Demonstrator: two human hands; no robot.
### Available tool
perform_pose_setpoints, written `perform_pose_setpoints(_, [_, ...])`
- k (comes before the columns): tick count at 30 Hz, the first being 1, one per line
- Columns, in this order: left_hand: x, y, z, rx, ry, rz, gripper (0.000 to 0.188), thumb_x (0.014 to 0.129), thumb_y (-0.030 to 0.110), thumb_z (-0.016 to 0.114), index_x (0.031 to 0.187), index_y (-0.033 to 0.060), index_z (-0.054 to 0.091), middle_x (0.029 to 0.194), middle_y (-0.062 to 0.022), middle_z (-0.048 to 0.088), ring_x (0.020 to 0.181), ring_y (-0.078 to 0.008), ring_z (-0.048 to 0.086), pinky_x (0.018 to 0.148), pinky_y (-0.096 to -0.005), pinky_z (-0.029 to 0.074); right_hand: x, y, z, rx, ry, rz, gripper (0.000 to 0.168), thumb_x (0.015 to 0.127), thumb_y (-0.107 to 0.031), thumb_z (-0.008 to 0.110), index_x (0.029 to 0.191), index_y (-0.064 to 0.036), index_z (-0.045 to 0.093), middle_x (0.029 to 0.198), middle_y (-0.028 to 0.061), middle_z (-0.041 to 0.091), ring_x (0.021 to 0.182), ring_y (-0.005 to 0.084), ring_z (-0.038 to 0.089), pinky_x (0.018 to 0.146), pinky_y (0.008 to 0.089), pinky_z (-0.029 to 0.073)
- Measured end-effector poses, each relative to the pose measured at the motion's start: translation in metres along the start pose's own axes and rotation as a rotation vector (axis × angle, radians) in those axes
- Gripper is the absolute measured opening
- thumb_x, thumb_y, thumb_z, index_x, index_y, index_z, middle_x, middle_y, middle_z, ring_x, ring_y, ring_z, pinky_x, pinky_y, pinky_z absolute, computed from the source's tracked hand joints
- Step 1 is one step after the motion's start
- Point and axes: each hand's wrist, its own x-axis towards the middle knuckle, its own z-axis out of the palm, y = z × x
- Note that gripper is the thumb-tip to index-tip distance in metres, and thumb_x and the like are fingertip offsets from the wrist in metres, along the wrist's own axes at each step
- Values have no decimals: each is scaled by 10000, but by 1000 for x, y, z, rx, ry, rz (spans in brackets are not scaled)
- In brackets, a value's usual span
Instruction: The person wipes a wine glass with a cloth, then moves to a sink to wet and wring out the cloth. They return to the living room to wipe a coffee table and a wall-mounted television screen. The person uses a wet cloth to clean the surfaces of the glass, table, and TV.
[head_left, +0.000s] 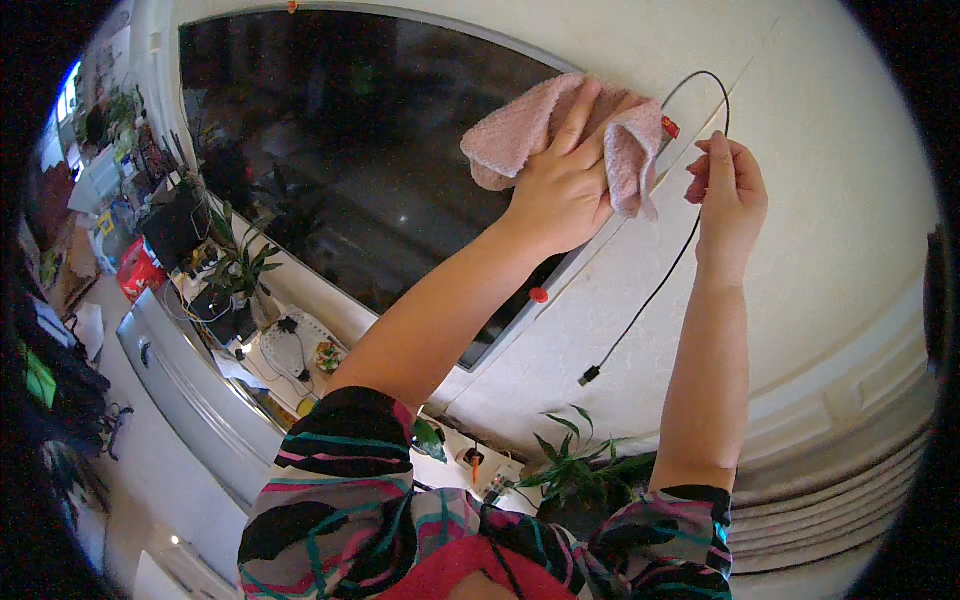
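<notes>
My left hand (562, 191) presses a pink terry cloth (517, 131) against the upper right part of a wall-mounted television (345, 150), fingers spread over the cloth. To the right, my right hand (727, 176) pinches a thin black USB cable (679, 259) between thumb and fingers, in front of the pale wall. The cable loops up behind the cloth at the television's edge, and its plug (590, 375) hangs free below. A red round piece (538, 295) sits on the television's frame, and a small red tag (670, 127) shows beside the cloth.
Below the television, a white cabinet top (442, 472) bears cables and a power strip (499, 484). A leafy potted plant (574, 465) stands below my arms, another plant (244, 259) at the left. A pale drawer front (180, 375) and a red container (140, 270) are at far left.
</notes>
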Motion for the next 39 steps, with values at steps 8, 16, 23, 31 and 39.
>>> perform_pose_setpoints(8, [-37,-6,4,8,-61,93,472,741,192,724,1188,43,704,1488,-74,511,1513,-364,250,1170,-460,362,-58,36,-45,-179,-18,-34,187,1011,-205,639,983,-38,720,794,-22,629,683,32,522,598,218,426])
perform_pose_setpoints(16, [-85,-16,-13,23,-343,-80,707,865,195,661,1513,34,430,1612,-195,317,1539,-348,177,1250,-453,172,-181,70,-109,-221,-232,408,92,971,-111,685,963,-27,722,795,-46,561,611,21,456,528,200,347])
perform_pose_setpoints(23, [-90,-20,-3,91,-223,92,627,880,192,642,1458,-2,495,1562,-214,390,1515,-420,218,1234,-493,206,-371,170,-136,-500,-507,617,169,948,-183,723,959,-16,696,845,27,616,659,80,574,576,232,488])
perform_pose_setpoints(31, [-102,-34,-2,120,-156,152,644,890,223,638,1469,-7,475,1571,-232,366,1516,-453,185,1233,-504,190,-530,266,-120,-557,-665,1145,263,948,-256,671,889,0,662,763,95,683,639,161,684,583,314,512])
perform_pose_setpoints(39, [-98,-19,4,82,-215,81,321,800,203,677,1072,47,746,1504,-119,493,1501,-418,230,1186,-455,318,-617,345,-159,-949,-875,1382,438,899,-412,661,1082,-15,693,1018,183,733,919,353,713,812,450,555])
